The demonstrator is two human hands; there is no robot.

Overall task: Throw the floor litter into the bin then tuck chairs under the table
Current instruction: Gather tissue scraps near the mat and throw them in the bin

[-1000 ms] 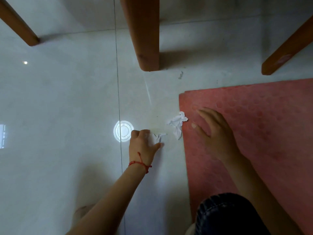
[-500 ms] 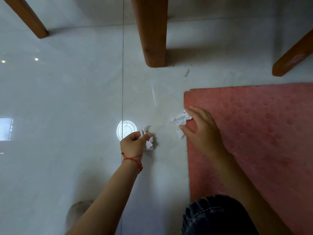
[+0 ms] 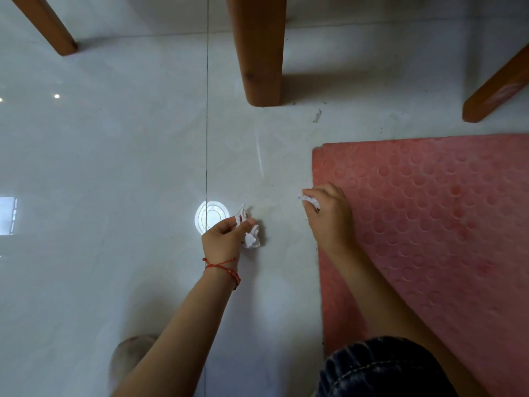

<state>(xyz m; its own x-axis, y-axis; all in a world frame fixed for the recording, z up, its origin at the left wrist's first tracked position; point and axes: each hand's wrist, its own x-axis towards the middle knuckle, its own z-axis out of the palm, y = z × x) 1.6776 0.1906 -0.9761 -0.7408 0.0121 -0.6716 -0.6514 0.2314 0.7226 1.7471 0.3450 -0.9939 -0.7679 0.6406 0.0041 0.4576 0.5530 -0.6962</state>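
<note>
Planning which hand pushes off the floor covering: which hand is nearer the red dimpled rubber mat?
Right. The right hand, gripping a crumpled white paper scrap, is over the red dimpled rubber mat at its left edge; the left hand is over bare tile, left of it.

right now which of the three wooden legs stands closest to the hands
The thick middle leg, planted just beyond the left hand and right hand. The left leg and right leg stand off toward the corners.

Glossy pale tile floor (image 3: 114,156); red dimpled mat (image 3: 429,224); three wooden legs (image 3: 259,50).
</note>
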